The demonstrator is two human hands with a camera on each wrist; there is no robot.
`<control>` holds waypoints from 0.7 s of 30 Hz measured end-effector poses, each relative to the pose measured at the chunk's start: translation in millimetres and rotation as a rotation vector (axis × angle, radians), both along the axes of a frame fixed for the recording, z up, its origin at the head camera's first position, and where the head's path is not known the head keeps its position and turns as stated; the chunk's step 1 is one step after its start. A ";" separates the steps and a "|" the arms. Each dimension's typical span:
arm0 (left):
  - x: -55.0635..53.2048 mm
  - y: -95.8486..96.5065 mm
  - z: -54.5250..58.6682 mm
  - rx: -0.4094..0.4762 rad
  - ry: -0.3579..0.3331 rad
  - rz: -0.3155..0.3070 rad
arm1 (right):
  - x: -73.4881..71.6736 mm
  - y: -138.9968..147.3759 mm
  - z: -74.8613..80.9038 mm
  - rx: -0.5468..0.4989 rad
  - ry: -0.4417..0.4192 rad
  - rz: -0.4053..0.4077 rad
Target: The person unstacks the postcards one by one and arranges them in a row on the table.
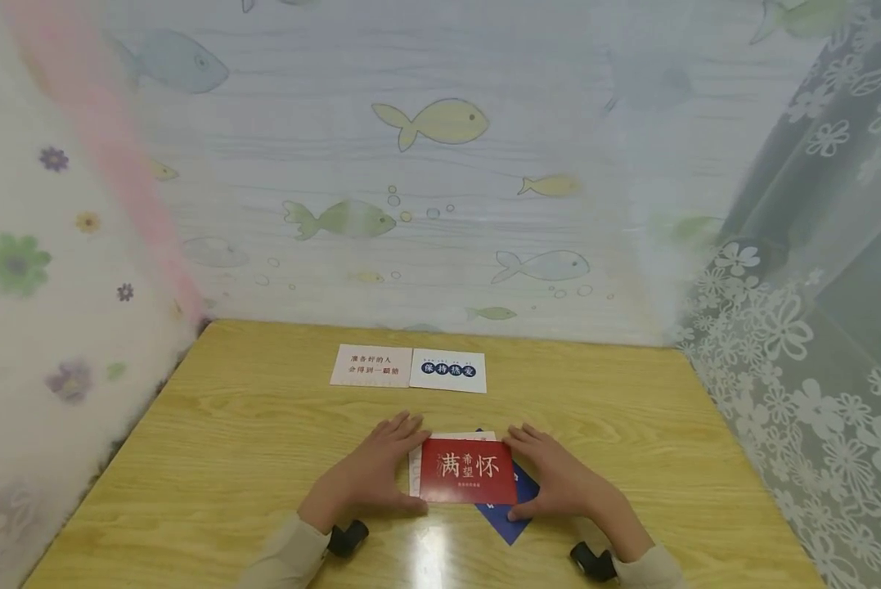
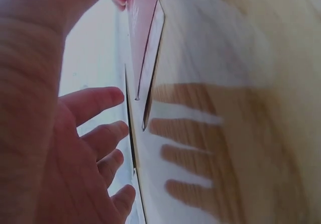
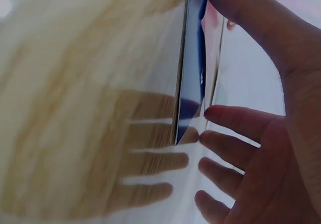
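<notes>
A red card (image 1: pixel 468 491) with white Chinese characters lies on top of a small overlapping pile. Under it a pale card (image 1: pixel 415 470) shows at the left and top edges, and a dark blue card (image 1: pixel 510 523) sticks out askew at the lower right. My left hand (image 1: pixel 370 474) is at the red card's left side, fingers near the upper corner and thumb near the lower one. Mirroring it on the right, my right hand (image 1: pixel 558 474) has its thumb over the blue card. Both wrist views show the fingers spread and extended, fingertips close over the tabletop.
Farther back on the wooden table (image 1: pixel 263 442), a pale card with red text (image 1: pixel 370 378) and a white card with blue circles (image 1: pixel 447 386) lie side by side. Fish-patterned curtain (image 1: pixel 440 270) hangs behind the table, with lace fabric (image 1: pixel 786 393) on the right.
</notes>
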State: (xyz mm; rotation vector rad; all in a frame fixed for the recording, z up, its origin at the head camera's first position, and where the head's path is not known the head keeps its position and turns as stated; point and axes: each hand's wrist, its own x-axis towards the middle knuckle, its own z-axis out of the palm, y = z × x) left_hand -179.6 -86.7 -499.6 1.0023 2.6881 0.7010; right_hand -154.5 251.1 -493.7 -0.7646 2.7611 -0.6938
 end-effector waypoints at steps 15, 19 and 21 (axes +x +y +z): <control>1.6 1.4 -1.9 -0.013 0.025 0.009 | 1.1 0.6 -1.8 -0.004 0.029 -0.013; 1.7 1.5 -1.9 -0.013 0.050 0.009 | 1.4 -0.6 -1.3 0.008 0.026 -0.017; 1.9 1.7 -1.1 -0.007 0.051 0.008 | 1.8 -1.1 -1.1 0.015 0.046 -0.010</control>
